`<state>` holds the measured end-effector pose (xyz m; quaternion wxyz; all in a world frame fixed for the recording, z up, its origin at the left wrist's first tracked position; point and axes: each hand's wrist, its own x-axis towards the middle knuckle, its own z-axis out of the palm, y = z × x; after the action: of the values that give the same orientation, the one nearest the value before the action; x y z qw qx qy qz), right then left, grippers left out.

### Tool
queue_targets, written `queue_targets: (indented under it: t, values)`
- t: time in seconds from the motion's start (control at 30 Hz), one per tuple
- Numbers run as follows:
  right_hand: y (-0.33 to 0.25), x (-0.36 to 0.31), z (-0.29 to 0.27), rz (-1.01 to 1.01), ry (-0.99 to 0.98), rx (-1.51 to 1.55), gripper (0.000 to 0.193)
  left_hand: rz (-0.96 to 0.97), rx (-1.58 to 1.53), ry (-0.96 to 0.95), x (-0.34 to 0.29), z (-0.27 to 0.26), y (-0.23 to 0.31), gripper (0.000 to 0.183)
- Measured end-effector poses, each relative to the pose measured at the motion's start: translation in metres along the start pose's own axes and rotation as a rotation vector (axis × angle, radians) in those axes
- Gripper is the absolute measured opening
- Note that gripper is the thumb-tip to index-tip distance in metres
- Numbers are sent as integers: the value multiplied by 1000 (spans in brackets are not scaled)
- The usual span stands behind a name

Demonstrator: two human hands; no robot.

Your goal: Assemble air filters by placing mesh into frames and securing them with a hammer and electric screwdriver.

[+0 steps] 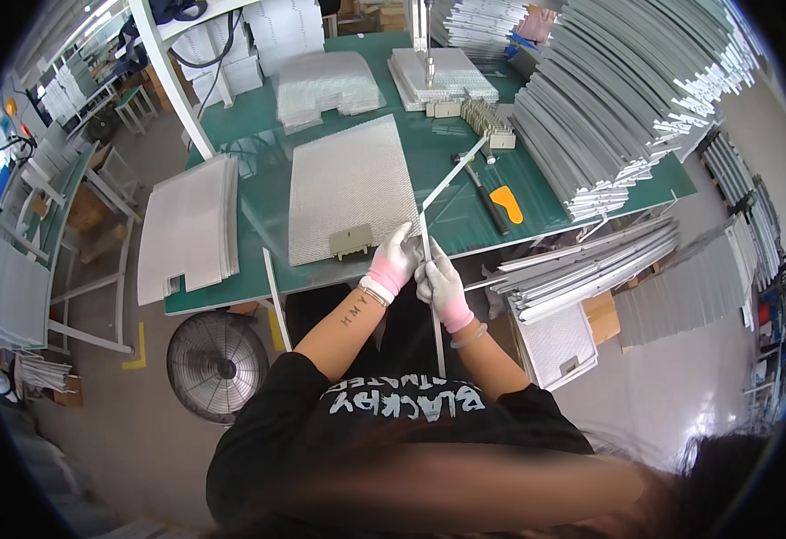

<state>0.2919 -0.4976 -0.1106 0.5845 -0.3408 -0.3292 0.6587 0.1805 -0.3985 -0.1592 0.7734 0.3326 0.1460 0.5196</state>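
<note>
My left hand [396, 258] and my right hand [442, 283], in white gloves with pink cuffs, are closed on a thin white metal frame strip [438, 337]. It bends above my hands, with one arm slanting up to the right over the table and the other running down toward my body. Left of the strip, a mesh panel [348, 180] with a notched lower edge lies on the green table [384, 67]. A grey-green block [350, 241] sits at its near edge, close to my left hand. Gloved fingers partly hide the gripped section.
Right of the strip lie a black-handled hammer [493, 211] and an orange tool [506, 205]. Small clips [487, 121] stand behind them. Tall stacked grey strips [590, 99] rise at right. Panel stacks [190, 225] lie left; a floor fan [217, 366] stands below the table.
</note>
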Motion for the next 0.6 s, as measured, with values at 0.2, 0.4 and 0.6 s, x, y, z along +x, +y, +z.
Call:
queue_targets:
  t: [0.2, 0.4, 0.6]
  values:
    - [1, 1, -2, 58, -77, 107, 54, 167, 547, 92, 18, -46, -18, 20]
    - [-15, -12, 2, 37, 71, -237, 55, -220, -351, 169, 9, 13, 3, 18]
    - [-60, 50, -2, 70, 37, -688, 51, -177, -200, 14, -17, 49, 13, 27]
